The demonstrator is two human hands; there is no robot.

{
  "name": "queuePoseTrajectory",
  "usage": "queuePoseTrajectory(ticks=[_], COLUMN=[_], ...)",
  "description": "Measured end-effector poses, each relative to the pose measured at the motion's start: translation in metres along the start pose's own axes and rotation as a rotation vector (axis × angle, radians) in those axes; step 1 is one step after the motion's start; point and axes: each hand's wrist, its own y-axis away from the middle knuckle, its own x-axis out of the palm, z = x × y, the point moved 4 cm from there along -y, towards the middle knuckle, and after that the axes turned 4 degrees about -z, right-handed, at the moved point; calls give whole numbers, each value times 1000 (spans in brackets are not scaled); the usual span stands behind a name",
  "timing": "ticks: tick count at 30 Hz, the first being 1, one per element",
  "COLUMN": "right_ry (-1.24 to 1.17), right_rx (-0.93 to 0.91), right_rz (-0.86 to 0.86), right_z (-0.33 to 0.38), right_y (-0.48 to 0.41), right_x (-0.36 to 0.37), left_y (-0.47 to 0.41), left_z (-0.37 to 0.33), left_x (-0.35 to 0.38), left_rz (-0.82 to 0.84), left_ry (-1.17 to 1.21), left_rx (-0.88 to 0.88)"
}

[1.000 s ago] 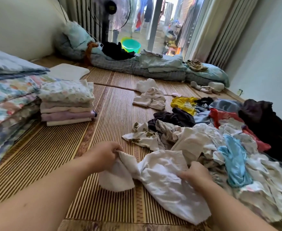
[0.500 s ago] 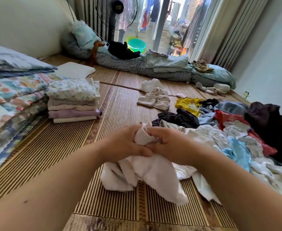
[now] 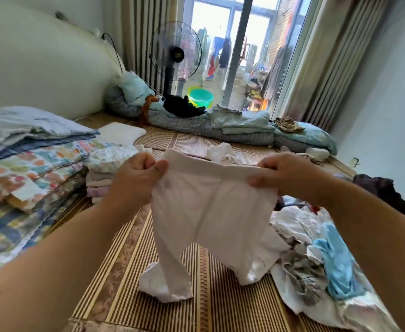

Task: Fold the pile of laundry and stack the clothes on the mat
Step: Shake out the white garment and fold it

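Note:
A pair of white pants (image 3: 211, 212) hangs in front of me, stretched by its waistband. My left hand (image 3: 134, 180) grips the waistband's left end and my right hand (image 3: 285, 176) pinches its right end. The two legs dangle and their ends touch the striped bamboo mat (image 3: 211, 303). The pile of unfolded laundry (image 3: 321, 255) lies on the mat at the right, white, blue and grey pieces mixed. A stack of folded clothes (image 3: 105, 168) sits at the left, partly hidden behind my left hand.
Folded quilts (image 3: 21, 168) are stacked at the far left. A standing fan (image 3: 175, 56), bedding (image 3: 232, 128) and a green basin (image 3: 200, 97) line the back by the window. A loose white garment (image 3: 223, 152) lies mid-mat. Dark clothes (image 3: 383, 190) sit at the right.
My hands lifted the white garment off the mat and moved apart, spreading its waistband. The view tilted up toward the window.

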Motion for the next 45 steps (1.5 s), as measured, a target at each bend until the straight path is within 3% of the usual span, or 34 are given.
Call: queuePoseTrajectory(ticks=[2, 5, 8, 14, 18, 21, 25, 29, 35, 40, 45], right_ry=[-160, -376, -501, -756, -751, -812, -1077, -1063, -949, -750, -685], right_rx=[-25, -16, 0, 79, 40, 72, 229, 136, -29, -15, -65], right_rz=[-142, -283, -383, -315, -344, -397, -322, -329, -214, -301, -312], right_z=[17, 38, 46, 45, 48, 51, 65, 82, 96, 83, 83], right_y=[-8, -16, -19, -14, -5, -3, -3, -2, 10, 2, -5], right_x=[-28, -62, -89, -110, -118, -117, -88, -75, -76, -78, -80], left_y=[-17, -40, -56, -65, -64, -59, -42, -32, -26, -22, -41], left_z=[-26, -71, -112, -166, -183, -187, -188, -202, -221, -221, -216], left_x=[1, 11, 17, 22, 21, 27, 47, 72, 86, 92, 78], left_rz=[23, 182, 316, 275, 171, 161, 290, 350, 404, 563, 404], left_ry=[-45, 218, 232, -33, -226, -181, -97, -4, 6, -98, -482], left_rx=[-16, -144, -164, -107, -87, -176, -318, -369, -265, -264, 171])
